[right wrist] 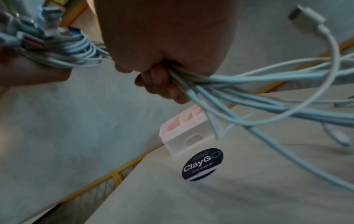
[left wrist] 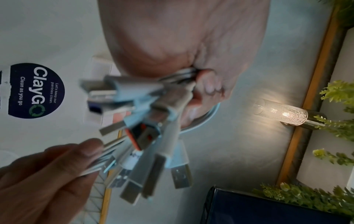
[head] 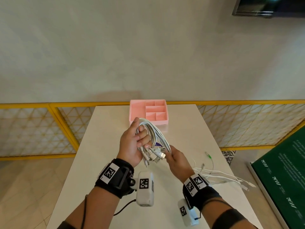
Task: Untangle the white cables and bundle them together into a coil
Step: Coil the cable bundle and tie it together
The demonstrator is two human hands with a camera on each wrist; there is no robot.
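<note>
Several loops of the white cables (head: 152, 129) sit gripped in my left hand (head: 132, 142) above the table (head: 181, 123) middle; my right hand (head: 177, 160) clasps the trailing strands; I'd feed slack evenly; plugs (head: 156, 157) aligned.

Above the desk (head: 115, 162), the left hand (head: 132, 146) grips the looped cables (head: 155, 134); the right hand (head: 178, 161), just to its right, holds their run. Loose ends (head: 227, 177) trail right across the desk. The divided tray (head: 137, 109) sits at the far edge, the round sticker (right wrist: 202, 164) before it.
</note>
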